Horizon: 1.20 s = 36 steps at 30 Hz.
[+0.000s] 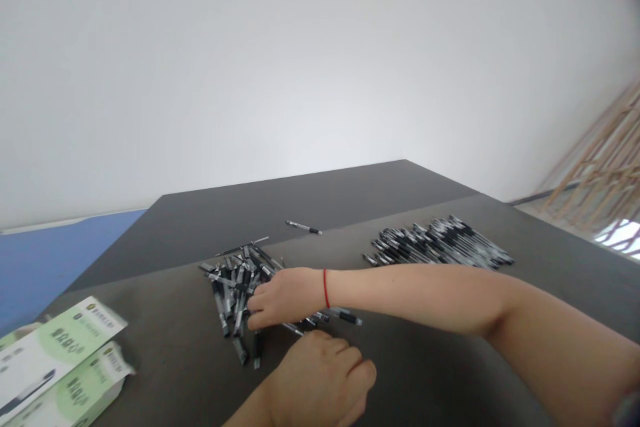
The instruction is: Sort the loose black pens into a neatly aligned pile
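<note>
A loose pile of black-and-clear pens (pixel 235 287) lies on the dark table (pixel 440 367). My right hand (pixel 285 297), with a red string round the wrist, reaches across from the right and rests on the pile's right side. Its fingers curl down over some of the pens. My left hand (pixel 320 377) sits just in front of it, knuckles up and fingers folded under; what is inside them is hidden. A few pens poke out between the two hands.
A tidy row of pens (pixel 440 243) lies to the right, and a single pen (pixel 303 227) further back. White-and-green boxes (pixel 60 360) sit at the table's left corner. A wooden rack (pixel 605 167) stands at far right, with blue floor (pixel 60 247) on the left.
</note>
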Tool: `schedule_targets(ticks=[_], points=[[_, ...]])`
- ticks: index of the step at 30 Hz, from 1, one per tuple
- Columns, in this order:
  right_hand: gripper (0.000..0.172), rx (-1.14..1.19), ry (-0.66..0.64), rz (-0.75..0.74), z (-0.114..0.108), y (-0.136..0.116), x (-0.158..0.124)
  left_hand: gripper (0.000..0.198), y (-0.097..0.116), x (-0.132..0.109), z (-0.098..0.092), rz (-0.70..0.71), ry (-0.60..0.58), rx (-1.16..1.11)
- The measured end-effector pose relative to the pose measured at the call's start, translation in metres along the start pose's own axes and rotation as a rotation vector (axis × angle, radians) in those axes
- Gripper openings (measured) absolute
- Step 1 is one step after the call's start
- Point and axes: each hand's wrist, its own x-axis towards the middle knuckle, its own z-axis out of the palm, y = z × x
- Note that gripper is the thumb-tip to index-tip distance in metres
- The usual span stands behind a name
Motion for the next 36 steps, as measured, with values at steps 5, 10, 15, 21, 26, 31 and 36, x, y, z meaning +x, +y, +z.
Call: schedule_targets(ticks=[5, 10, 15, 21, 26, 31, 36], points=[[0.021, 0.011, 0.058, -0.030, 0.001, -0.002, 0.006, 0.007, 0.000, -0.001, 0.001, 0.001, 0.019, 0.008], [0.013, 0.531, 0.432, 0.530, -0.015, -0.005, -0.036, 0.018, -0.003, -0.004, 0.001, -0.057, 0.301, -0.040], [0.011, 1.293, 0.602, 0.982, -0.017, -0.038, -0.082, 0.050, -0.013, -0.007, 0.004, -0.508, 0.780, -0.184], [0.019, 1.518, 0.447, 0.755, -0.025, -0.055, -0.099, 0.049, -0.021, -0.001, 0.012, -0.663, 0.597, -0.617], [0.025, 0.932, 0.050, 0.853, -0.030, 0.038, -0.107, 0.026, -0.029, -0.002, 0.010, -0.779, 0.500, -0.660], [0.031, 0.304, 0.032, 1.293, -0.001, 0.140, -0.104, 0.016, -0.032, -0.006, 0.019, -0.443, 0.410, -0.422], [0.033, 0.217, -0.061, 1.369, 0.031, 0.170, -0.086, 0.013, -0.032, -0.004, 0.034, -0.205, 0.349, -0.210]])
